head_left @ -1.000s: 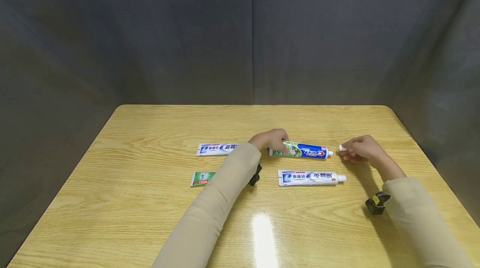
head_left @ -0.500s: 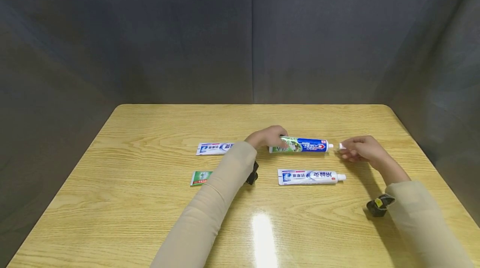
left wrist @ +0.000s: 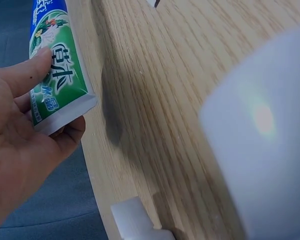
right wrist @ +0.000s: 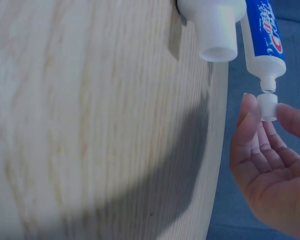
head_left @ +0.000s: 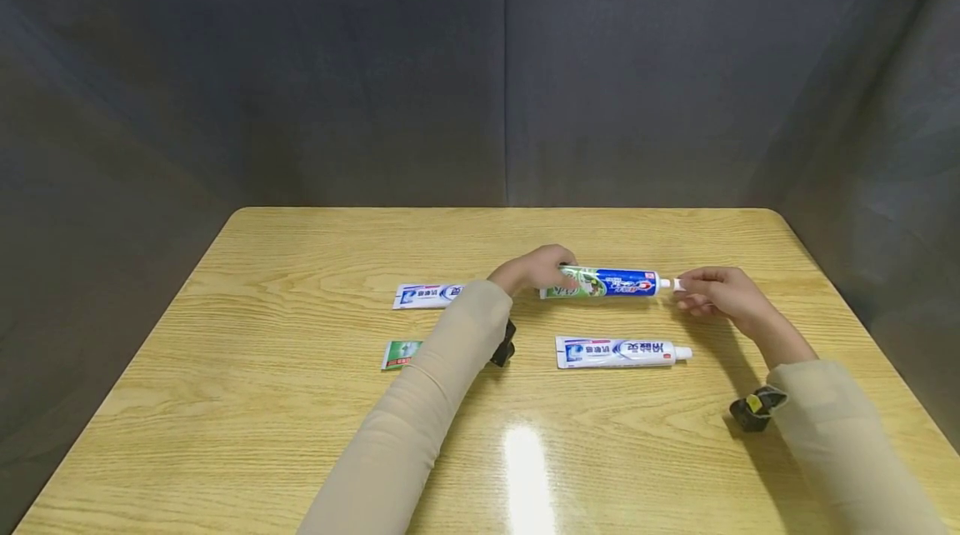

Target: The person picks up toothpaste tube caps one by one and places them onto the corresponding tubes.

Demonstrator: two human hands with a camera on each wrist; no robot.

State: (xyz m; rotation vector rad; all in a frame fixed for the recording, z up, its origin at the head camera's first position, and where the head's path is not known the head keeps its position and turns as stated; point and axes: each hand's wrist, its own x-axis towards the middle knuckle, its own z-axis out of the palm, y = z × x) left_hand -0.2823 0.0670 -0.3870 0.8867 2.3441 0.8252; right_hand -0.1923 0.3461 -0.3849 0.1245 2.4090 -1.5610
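Note:
My left hand [head_left: 542, 267] grips the crimped tail end of a blue and green toothpaste tube [head_left: 628, 283], thumb on the printed face and fingers beneath. In the left wrist view, a shadow lies beside this raised tube [left wrist: 60, 70]. Its bare threaded nozzle [right wrist: 268, 84] points right, toward my right hand [head_left: 723, 297]. Between thumb and fingertips, that hand pinches a small white cap [right wrist: 267, 107]. The right wrist view has the cap lined up with the nozzle, right at its tip.
A white and blue toothpaste tube [head_left: 615, 353] lies capped in front of the hands. Another white tube [head_left: 426, 296] and a green tube [head_left: 401, 354] lie on the left, partly covered by the left sleeve. Dark cloth [head_left: 480, 68] hangs behind the wooden table [head_left: 225, 402].
The left hand has lifted the blue and green tube a little and away from me. The right hand has shifted slightly left with the cap, narrowing the gap to the nozzle.

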